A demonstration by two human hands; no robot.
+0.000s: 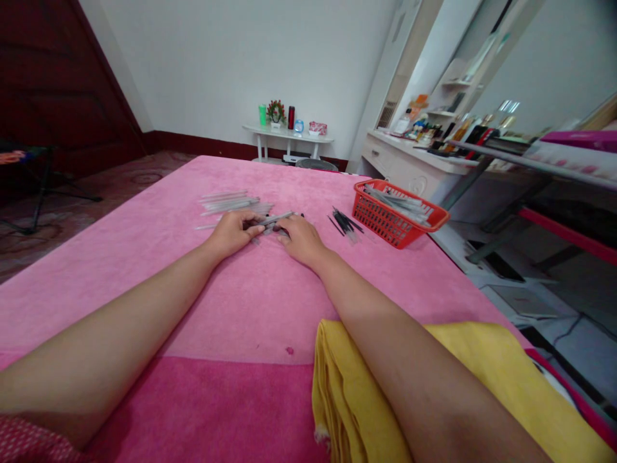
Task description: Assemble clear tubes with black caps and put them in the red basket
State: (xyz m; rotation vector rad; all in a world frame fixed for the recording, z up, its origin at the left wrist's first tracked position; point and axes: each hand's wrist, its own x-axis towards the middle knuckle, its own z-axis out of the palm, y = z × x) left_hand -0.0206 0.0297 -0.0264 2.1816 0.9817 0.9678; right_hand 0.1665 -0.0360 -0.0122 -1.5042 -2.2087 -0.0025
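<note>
My left hand [234,233] and my right hand [301,238] are close together over the pink cloth. Between them runs a slim, grey, pen-like stick [278,218], its left end pinched by my left thumb and fingers. The right hand's fingers are curled at the other end of the stick, and its grip is partly hidden. More thin pieces show under and between the hands, too small to make out. Just beyond my left hand lies a pile of clear-grey slim sticks [226,202]. To the right of my right hand is a small bunch of thin black sticks [346,222] with clear ends.
An orange-red plastic basket [378,218] full of similar grey sticks stands at the right edge. Folded yellow cloth [357,392] lies under my right forearm. Past the pink-covered surface [216,308] are a low white table [289,134] and a cluttered dresser [414,149].
</note>
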